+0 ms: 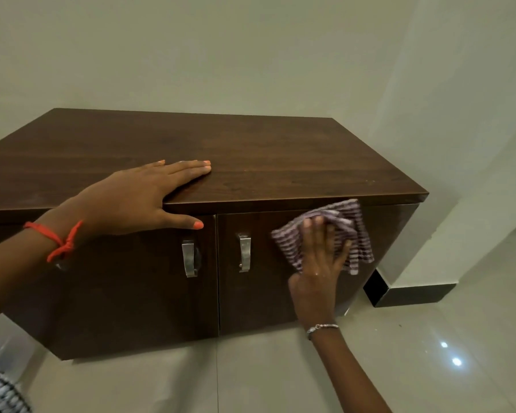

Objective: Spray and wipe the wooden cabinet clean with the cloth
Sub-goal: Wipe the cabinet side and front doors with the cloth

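Seen from above: dark wooden cabinet (251,153) against a pale wall (221,55), standing on a glossy tiled floor (429,338). Left hand (131,201) laid flat on the top's front edge, fingers released and spread, thumb hooked over the lip. Right hand (319,257) pressed against the upper right-hand door (268,293), fingers grasping a crumpled striped cloth (356,234), just right of two metal handles (244,253).

A pale wall (221,55) rises behind, glossy floor tiles (429,353) below, with dark skirting (414,295) at right.
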`<action>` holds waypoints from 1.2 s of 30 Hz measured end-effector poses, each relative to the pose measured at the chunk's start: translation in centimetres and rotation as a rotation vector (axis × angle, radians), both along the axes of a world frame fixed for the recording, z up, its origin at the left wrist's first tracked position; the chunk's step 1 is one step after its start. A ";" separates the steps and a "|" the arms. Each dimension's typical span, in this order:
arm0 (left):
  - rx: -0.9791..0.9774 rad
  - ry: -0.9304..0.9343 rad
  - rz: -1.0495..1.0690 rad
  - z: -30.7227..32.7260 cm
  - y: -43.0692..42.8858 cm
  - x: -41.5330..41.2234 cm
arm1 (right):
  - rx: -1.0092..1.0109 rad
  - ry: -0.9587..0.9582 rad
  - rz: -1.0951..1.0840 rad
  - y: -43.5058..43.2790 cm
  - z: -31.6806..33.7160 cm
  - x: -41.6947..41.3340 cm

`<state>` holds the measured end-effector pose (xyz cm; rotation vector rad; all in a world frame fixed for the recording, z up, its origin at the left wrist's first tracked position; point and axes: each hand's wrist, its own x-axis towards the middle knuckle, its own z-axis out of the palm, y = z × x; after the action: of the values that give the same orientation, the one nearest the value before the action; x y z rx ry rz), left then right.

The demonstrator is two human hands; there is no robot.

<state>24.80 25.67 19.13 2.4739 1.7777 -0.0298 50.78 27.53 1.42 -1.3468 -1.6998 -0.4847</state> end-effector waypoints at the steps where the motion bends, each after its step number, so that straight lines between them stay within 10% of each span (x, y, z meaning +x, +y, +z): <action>1: 0.008 -0.001 -0.007 -0.1 0.0 0.0 | -0.021 0.121 -0.034 0.3 0.6 1.1; 6: 0.003 -0.015 0.002 0.0 0.1 0.1 | -0.016 0.689 -0.229 2.1 4.2 3.0; 12: -0.008 -0.011 0.006 0.0 0.1 0.1 | -0.052 0.305 -0.014 0.2 -1.5 1.0; 19: 0.002 -0.011 -0.002 -0.3 0.5 -0.1 | -0.145 0.888 -0.106 2.8 1.6 5.5; 28: 0.005 -0.039 0.005 -0.6 0.7 -0.3 | -0.098 0.446 -0.044 1.0 -1.5 3.6; 36: 0.031 -0.056 -0.004 -0.9 1.2 -0.8 | -0.048 0.754 -0.097 2.7 2.2 7.9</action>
<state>24.00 26.92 18.21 2.4738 1.7641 0.0663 58.66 30.21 3.59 -1.4107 -1.0305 0.0306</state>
